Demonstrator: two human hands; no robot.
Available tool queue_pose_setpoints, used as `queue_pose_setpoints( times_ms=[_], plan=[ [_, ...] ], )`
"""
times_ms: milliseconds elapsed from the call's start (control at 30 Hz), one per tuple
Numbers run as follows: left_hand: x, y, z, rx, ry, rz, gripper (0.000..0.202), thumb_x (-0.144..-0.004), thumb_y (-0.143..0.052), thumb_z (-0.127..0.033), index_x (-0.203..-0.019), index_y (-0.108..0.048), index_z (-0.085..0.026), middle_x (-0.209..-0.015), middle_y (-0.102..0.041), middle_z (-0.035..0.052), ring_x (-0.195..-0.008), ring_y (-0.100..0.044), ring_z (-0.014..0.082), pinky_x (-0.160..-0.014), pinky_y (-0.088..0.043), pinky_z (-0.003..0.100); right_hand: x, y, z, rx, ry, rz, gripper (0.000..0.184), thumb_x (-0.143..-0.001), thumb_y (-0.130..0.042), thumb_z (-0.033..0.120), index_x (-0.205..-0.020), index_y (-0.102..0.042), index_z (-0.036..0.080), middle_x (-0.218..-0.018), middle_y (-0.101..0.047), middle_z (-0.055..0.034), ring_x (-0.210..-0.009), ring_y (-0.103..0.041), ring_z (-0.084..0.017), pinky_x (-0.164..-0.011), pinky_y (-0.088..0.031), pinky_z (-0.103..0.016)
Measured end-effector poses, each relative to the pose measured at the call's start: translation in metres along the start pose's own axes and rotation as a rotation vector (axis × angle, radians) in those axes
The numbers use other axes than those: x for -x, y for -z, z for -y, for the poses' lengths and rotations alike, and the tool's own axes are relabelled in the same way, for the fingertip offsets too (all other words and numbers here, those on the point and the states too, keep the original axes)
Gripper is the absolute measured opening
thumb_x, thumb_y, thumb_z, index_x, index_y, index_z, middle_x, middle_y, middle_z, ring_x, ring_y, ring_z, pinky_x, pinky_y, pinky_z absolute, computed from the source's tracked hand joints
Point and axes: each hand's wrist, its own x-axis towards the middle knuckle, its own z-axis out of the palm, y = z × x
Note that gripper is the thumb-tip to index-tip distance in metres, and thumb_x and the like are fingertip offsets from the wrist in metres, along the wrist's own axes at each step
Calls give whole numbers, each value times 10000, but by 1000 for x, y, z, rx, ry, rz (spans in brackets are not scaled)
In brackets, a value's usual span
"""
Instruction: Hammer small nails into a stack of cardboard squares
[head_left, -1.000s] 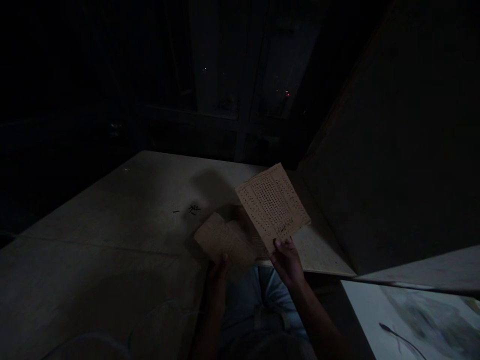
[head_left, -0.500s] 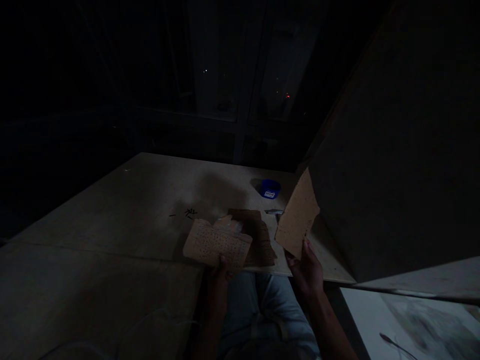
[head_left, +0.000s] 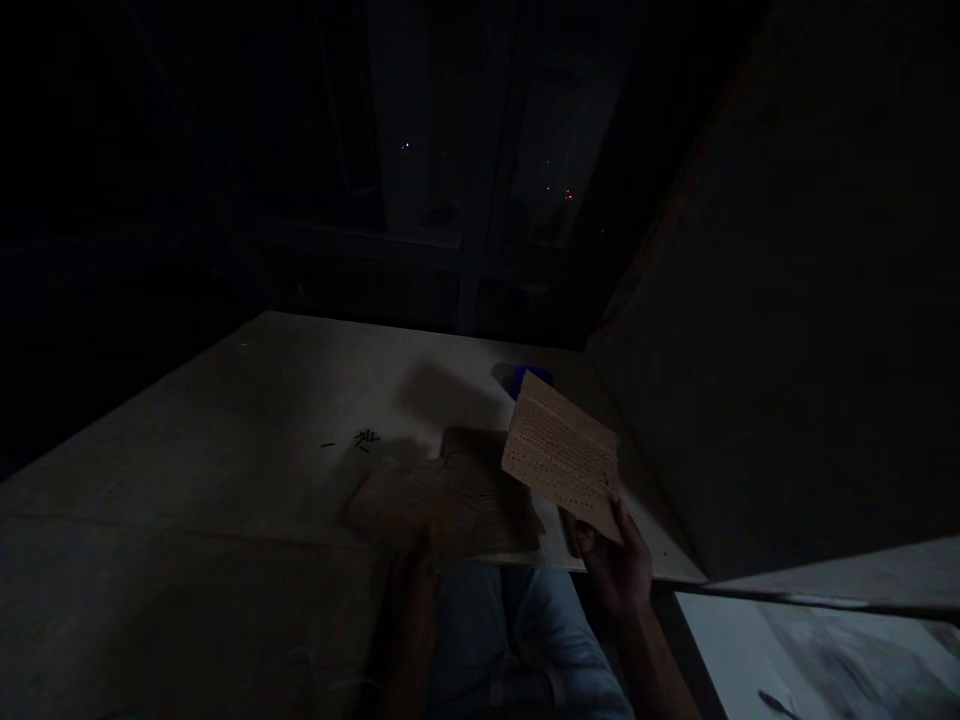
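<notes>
In my right hand (head_left: 621, 562) is a flat piece of cardboard (head_left: 564, 452) with rows of small dark marks, pinched at its lower corner and tilted above the table. My left hand (head_left: 414, 572), in deep shadow, has its fingers at the near edge of another brown cardboard piece (head_left: 401, 500) and grips it. Between the hands a ridged, torn-edged cardboard sheet (head_left: 495, 525) lies on the table, partly covered by the left piece. Behind the raised cardboard a blue tub (head_left: 529, 378) is mostly hidden.
Several small dark sticks, perhaps nails or screws (head_left: 366, 438), lie on the pale tabletop (head_left: 300, 390) at the left. A tall dark panel (head_left: 787, 330) rises along the right side. A lower white surface (head_left: 735, 640) with a dark-ended cable (head_left: 776, 704) sits at the lower right.
The right-hand cardboard has turned to show its marked face and swung left, now covering part of the blue tub. The left-hand piece has tilted lower and its marked face no longer shows.
</notes>
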Motion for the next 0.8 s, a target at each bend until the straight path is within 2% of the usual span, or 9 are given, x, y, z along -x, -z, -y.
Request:
queue_pose_setpoints(
  times_ms=[67, 167, 300, 433, 567, 700, 800],
  plan=[
    [-4, 7, 4, -62, -35, 21, 434, -567, -762, -397, -962, -786, -219, -937, -699, 99, -881, -649, 286, -770, -557, 410, -1, 1, 1, -14, 30, 11, 284, -765, -823, 315, -1033, -741, 270, -1018, -756, -30, -900, -724, -206, -616, -643, -277],
    [-11, 21, 7, -110, -69, -3, 329, -614, -694, -374, -893, -783, -223, -991, -718, 116, -991, -651, 332, -882, -545, 478, -4, 2, 4, -44, 50, -3, 254, -769, -830, 309, -1005, -746, 270, -1014, -766, -14, -873, -728, -175, -649, -638, -252],
    [-19, 50, 8, -173, -124, 30, 266, -596, -700, -338, -824, -760, -214, -996, -742, 117, -1124, -622, 383, -1057, -448, 545, -9, 4, 11, -108, 56, -5, 240, -698, -878, 223, -898, -746, 235, -854, -778, 13, -725, -725, -134, -629, -617, -215],
    [-16, 73, 11, -235, -155, 13, 237, -587, -710, -342, -787, -738, -218, -1028, -746, 108, -1216, -575, 393, -1162, -337, 548, -16, 0, 15, -225, 44, 45, 250, -682, -858, 138, -871, -735, 244, -834, -778, 49, -762, -734, -103, -728, -608, -192],
    [-5, 81, 11, -194, -112, -2, 290, -564, -748, -385, -811, -753, -235, -1080, -746, 97, -1246, -560, 379, -1191, -306, 496, -20, -5, 7, -249, 9, -5, 233, -691, -836, 141, -859, -732, 264, -833, -772, 60, -784, -724, -89, -724, -585, -168],
    [5, 81, 3, -173, 7, -26, 353, -517, -792, -402, -829, -764, -240, -1140, -734, 106, -1220, -572, 391, -1142, -376, 501, -20, -6, -17, -182, -33, -44, 164, -711, -789, 164, -830, -724, 257, -819, -760, 34, -774, -716, -113, -692, -580, -195],
    [9, 77, -3, -150, 97, -76, 326, -527, -809, -387, -807, -755, -230, -1109, -737, 109, -1204, -584, 392, -1073, -451, 500, -13, -13, -39, -104, -87, -35, 183, -675, -803, 175, -810, -709, 254, -802, -749, 33, -753, -708, -129, -663, -579, -219]
  ],
)
